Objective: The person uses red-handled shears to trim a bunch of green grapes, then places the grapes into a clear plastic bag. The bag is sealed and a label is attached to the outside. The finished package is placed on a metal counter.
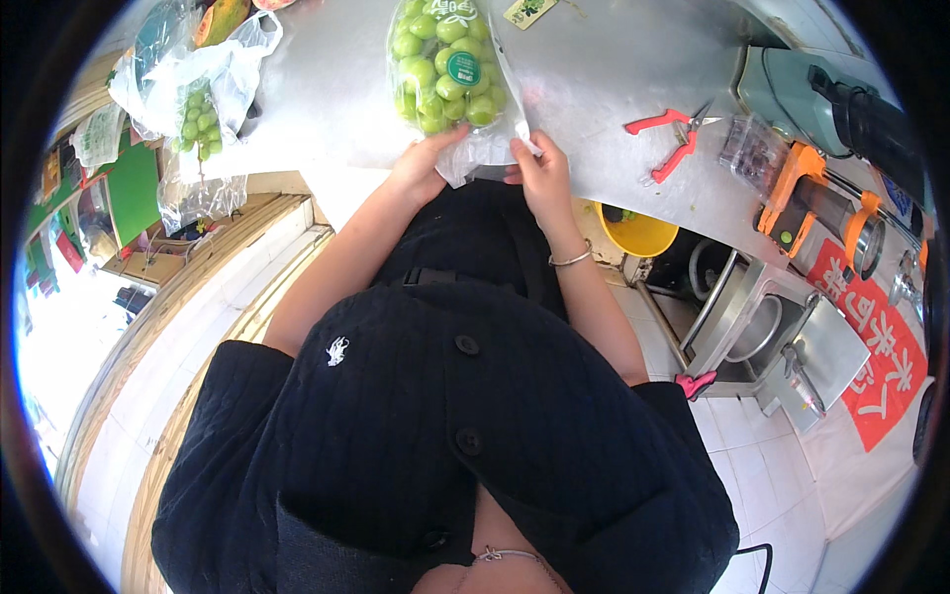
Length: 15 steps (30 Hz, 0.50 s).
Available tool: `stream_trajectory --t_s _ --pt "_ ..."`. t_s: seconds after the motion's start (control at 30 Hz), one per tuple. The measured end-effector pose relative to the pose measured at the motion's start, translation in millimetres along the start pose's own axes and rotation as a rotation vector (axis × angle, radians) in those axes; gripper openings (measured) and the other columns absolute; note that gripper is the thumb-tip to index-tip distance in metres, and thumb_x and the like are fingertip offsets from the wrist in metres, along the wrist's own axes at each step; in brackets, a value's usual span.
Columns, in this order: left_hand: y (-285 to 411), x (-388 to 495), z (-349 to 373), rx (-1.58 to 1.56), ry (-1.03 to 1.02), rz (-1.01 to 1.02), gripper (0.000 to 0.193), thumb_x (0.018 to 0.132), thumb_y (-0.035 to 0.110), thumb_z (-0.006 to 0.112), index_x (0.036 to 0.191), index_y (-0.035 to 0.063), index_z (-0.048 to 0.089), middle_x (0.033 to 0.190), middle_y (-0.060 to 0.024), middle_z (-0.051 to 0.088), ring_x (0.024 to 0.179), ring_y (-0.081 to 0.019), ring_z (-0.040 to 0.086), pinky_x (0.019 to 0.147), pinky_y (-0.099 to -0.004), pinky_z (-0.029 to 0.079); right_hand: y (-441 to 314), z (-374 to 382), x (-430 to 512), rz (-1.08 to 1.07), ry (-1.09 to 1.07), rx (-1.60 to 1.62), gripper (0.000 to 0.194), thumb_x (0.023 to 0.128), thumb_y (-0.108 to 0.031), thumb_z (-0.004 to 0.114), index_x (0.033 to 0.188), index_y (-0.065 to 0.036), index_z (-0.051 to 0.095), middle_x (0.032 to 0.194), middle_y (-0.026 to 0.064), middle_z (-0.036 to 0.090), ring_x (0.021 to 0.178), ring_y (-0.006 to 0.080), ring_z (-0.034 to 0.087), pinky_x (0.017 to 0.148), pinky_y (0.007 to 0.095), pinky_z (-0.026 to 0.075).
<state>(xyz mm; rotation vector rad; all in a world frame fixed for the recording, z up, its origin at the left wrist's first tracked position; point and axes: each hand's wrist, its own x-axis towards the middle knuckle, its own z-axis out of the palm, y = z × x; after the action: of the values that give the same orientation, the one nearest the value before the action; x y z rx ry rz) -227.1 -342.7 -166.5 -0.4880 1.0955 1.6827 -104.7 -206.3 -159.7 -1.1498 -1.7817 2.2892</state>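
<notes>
A bunch of green grapes fills a clear printed plastic bag lying on the metal counter. The bag bears writing and a round green sticker, and its near end points towards me. My left hand grips the left corner of that end, thumb on top by the grapes. At the right edge, my right hand pinches the plastic between thumb and fingers. Red-handled pruning shears lie spread on the counter to the right of my right hand.
At the left, a smaller grape bunch rests in a white plastic bag. A printed tag lies at the back. To the right are a clear plastic box and an orange-framed device. A yellow bucket stands below the counter's edge.
</notes>
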Motion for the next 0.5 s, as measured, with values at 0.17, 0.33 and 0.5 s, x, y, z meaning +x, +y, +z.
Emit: stream_trajectory --t_s 0.17,0.33,0.5 --pt "-14 0 4 0.006 0.002 -0.01 0.035 0.095 0.006 0.057 0.129 -0.0007 0.05 0.12 -0.0116 0.06 0.107 -0.0239 0.061 0.093 -0.0382 0.051 -2 17 -19 -0.562 0.069 -0.667 0.016 0.09 -0.014 0.059 0.082 -0.003 0.051 0.077 0.0138 0.057 0.076 0.0349 0.057 0.063 0.0437 0.046" --pt "-18 10 3 0.031 -0.012 -0.043 0.033 0.097 0.007 0.05 0.129 -0.0033 0.049 0.121 -0.0149 0.06 0.108 -0.0265 0.062 0.094 -0.0401 0.051 -17 15 -28 -0.651 0.017 -0.746 0.01 0.09 -0.012 0.059 0.088 -0.003 0.055 0.087 0.0113 0.059 0.083 0.033 0.057 0.067 0.0431 0.049" --pt "-21 19 8 -0.071 -0.146 -0.099 0.037 0.1 0.014 0.043 0.131 -0.0055 0.047 0.126 -0.0191 0.06 0.113 -0.0292 0.061 0.097 -0.0432 0.05 -27 5 -43 -0.65 0.006 -0.662 0.014 0.093 -0.011 0.056 0.088 0.002 0.055 0.093 0.0153 0.058 0.087 0.0353 0.054 0.073 0.0423 0.045"
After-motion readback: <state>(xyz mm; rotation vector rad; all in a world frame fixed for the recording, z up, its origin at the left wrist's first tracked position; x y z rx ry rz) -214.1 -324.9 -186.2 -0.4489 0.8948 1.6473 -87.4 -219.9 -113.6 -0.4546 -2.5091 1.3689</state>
